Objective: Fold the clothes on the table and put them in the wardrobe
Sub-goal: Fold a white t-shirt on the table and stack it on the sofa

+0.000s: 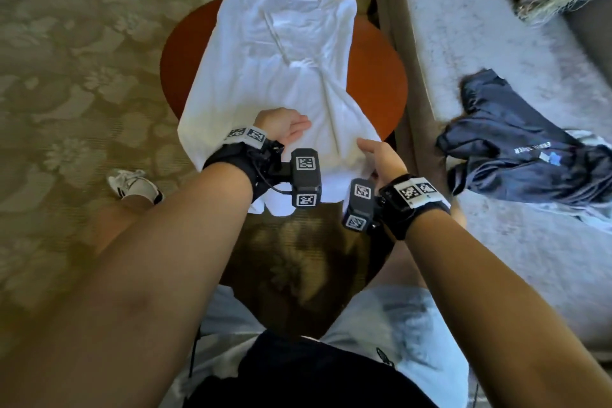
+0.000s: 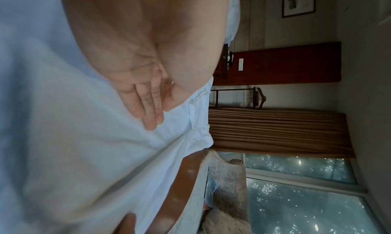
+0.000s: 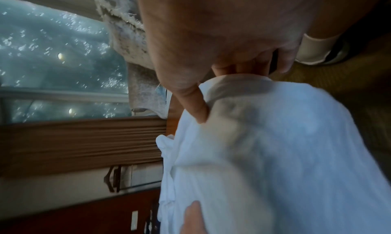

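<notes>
On the near part of the white shirt (image 1: 271,69), the left hand (image 1: 284,124) lies flat, with its fingers (image 2: 148,107) straight and close together, pressing the cloth down. Just beside it, the right hand (image 1: 381,156) holds the near right edge of the shirt. Its thumb (image 3: 194,103) is on top of the cloth and its other fingers are curled under the fold, so the edge is pinched. The two hands are near each other but do not touch.

The shirt is spread out over a round brown desk (image 1: 381,76). Its near end hangs off the edge toward the person. The sides look folded in, with a long crease running down the middle.

To the right is a pale sofa (image 1: 463,43). A dark blue piece of clothing (image 1: 516,142) lies crumpled on it, well apart from the shirt. A patterned carpet (image 1: 82,43) covers the floor, and a white shoe (image 1: 135,185) stands on it at the left.
</notes>
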{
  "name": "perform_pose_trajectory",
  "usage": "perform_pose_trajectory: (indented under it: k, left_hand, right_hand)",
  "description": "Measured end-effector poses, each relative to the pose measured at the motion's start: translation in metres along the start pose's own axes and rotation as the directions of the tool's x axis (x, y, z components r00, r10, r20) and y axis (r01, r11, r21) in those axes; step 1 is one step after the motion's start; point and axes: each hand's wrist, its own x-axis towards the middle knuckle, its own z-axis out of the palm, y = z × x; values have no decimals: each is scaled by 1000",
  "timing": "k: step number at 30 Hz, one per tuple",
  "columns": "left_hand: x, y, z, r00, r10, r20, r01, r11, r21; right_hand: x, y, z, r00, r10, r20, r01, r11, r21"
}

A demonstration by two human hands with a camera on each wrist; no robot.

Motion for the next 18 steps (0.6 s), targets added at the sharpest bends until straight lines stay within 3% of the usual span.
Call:
perform_pose_trajectory:
  k: [4,10,14,18]
  left_hand:
    - [3,-1,5,1000,7,-8,-7,999,52]
    - [-4,3,9,997,68,-26,-59,966,253]
    - [-7,8,17,997,72,2,-67,912,404]
    - [-15,13,35,997,60,54,-78,878,472]
  right_hand:
    - [7,8,-16,999,-55,5,55,998,-13]
    - [-31,-5,-36,980,-198,-28,198,980,-33]
    - [-42,-9,-41,937,-346,-48,325,914,-242]
    - [-49,-17,-35,881,-471,-43,394,782,-483]
